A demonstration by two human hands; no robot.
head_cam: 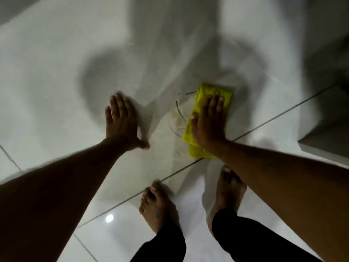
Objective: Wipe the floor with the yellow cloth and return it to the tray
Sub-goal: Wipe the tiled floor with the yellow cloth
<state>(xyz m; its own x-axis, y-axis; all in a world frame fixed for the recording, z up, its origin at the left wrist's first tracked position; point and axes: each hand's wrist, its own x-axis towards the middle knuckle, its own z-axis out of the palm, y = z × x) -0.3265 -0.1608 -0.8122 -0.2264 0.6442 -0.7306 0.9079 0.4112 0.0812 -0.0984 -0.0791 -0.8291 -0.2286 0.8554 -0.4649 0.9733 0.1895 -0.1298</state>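
1. The yellow cloth (207, 118) lies folded on the white tiled floor (56, 72), just ahead of a dark grout line (264, 123).
2. The right hand (208, 122) presses flat on the cloth, fingers straight and together, palm down; it grips nothing, only bears on the fabric.
3. The left hand (120, 121) rests spread open on bare tile, well left of the cloth, holding nothing.
4. A faint yellowish smear with thin dark marks (178, 114) sits between the hands, touching the cloth's left edge.
5. Two bare feet (156, 207) stand just behind the grout line.
6. No container can be made out; the picture is blurred.
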